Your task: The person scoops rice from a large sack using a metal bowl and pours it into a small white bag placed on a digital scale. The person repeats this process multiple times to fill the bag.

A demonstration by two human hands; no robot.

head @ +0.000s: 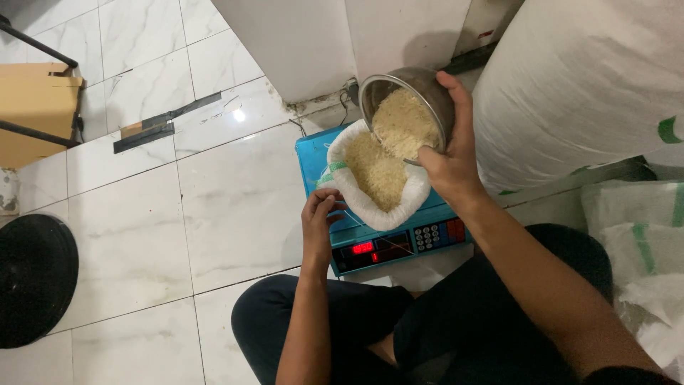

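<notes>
Rice [385,167] flows loose; right hand [449,167] grips the stiff steel bowl [406,110] by its rim — left hand [319,217] pinches the soft white bag [374,210] edge.

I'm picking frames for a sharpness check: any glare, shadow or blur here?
Head view: a bright glare spot on the floor tile; the metal bowl casts a shadow on the white wall; rice and right hand look sharp; the scale display glows red.

black disc [32,281], cardboard box [35,107]
</notes>
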